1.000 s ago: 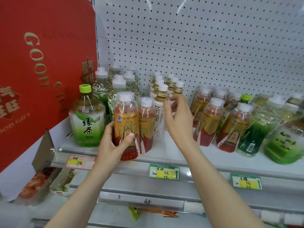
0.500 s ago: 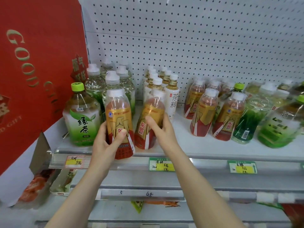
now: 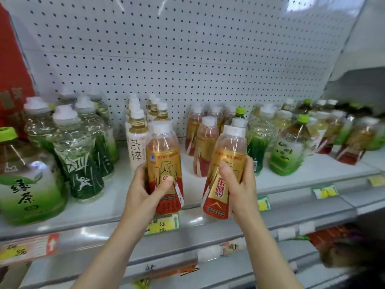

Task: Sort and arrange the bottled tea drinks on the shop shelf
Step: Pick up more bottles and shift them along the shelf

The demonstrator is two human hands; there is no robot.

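Observation:
My left hand [image 3: 145, 190] grips a gold-and-red labelled tea bottle [image 3: 164, 161] with a white cap, held upright over the shelf's front edge. My right hand [image 3: 239, 184] grips a second bottle of the same kind [image 3: 225, 170], tilted slightly and lifted off the shelf [image 3: 281, 180]. Behind them stand more gold-and-red bottles [image 3: 205, 142], a row of white-labelled tea bottles [image 3: 136, 142], and dark green bamboo-print bottles [image 3: 81, 155] at the left.
A big green-tea bottle with a lime cap [image 3: 27, 180] stands at the far left. Mixed green and red bottles [image 3: 289, 147] crowd the right side, some leaning. A pegboard [image 3: 187, 49] backs the shelf. Price tags [image 3: 162, 225] line the front rail. A lower shelf [image 3: 187, 265] sits below.
My right hand closed on the second gold-and-red bottle and lifted it to the right, off the shelf. The left hand keeps its bottle. The view has swung right.

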